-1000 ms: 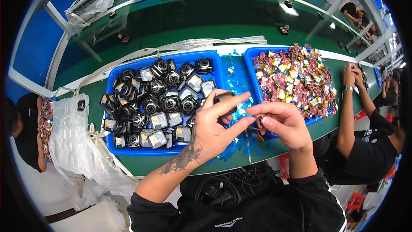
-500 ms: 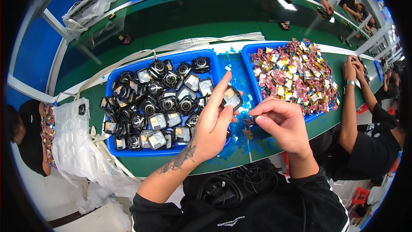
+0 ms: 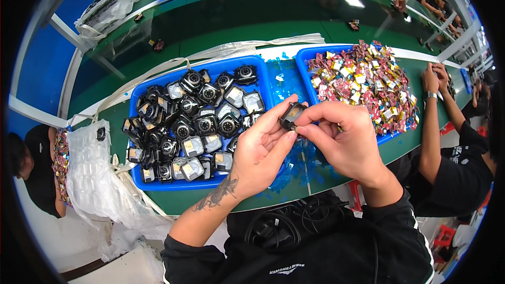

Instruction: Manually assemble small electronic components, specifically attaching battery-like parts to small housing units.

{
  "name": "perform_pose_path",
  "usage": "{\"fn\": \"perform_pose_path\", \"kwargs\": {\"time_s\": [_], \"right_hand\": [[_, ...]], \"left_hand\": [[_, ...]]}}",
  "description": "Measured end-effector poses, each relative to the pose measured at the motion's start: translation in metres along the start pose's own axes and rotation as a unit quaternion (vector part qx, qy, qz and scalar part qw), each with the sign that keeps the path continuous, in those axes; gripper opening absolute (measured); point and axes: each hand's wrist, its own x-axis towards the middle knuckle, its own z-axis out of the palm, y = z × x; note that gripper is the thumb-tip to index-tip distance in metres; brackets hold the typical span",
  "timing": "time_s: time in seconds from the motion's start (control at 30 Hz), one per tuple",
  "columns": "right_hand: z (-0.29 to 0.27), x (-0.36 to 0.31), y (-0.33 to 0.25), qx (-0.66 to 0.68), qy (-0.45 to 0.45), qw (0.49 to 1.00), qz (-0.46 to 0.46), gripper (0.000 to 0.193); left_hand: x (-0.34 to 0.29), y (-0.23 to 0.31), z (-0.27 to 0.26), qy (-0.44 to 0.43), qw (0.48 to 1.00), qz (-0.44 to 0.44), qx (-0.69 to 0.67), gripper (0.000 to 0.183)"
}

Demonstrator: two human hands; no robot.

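Observation:
My left hand [image 3: 258,152] cradles a black smartwatch case [image 3: 291,114] between its fingers and thumb, tilted over the gap between two blue trays. At the lower edge of that case, the thumb and forefinger of my right hand [image 3: 347,137] are pinched together. Whether a separate small part sits between those fingertips is hidden. On the left, a blue tray [image 3: 176,185] is heaped with similar black watch cases [image 3: 208,94], some showing round sensor backs, others pale, open-looking faces. A second blue tray [image 3: 304,71] on the right brims with small red circuit boards and silver-yellow pieces [image 3: 363,87].
Beyond the trays runs a green conveyor belt [image 3: 236,26] carrying scattered small parts. Blue film scraps [image 3: 284,81] litter the bench between the trays. Bubble wrap [image 3: 87,163] hangs at the left. Black cables [image 3: 273,229] lie near my lap. Co-workers [image 3: 447,163] sit on both sides.
My right hand has moved left and up to meet the watch case, which my left hand has turned over more edge-on. The small dark-and-red piece formerly at my right fingertips no longer shows.

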Motion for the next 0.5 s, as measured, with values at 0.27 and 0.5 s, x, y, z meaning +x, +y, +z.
{"fn": "perform_pose_path", "kwargs": {"time_s": [0.27, 0.5], "right_hand": [[-0.0052, 0.0047, -0.0052, -0.019, -0.029, 0.999, -0.006, 0.009], [-0.0031, 0.0059, 0.0029, -0.037, -0.004, 0.997, -0.068, 0.011]], "left_hand": [[-0.0006, 0.0023, 0.0001, -0.008, 0.998, 0.026, 0.058, 0.055], [-0.0033, 0.0023, 0.0042, -0.009, 0.997, 0.036, 0.065, 0.054]]}}
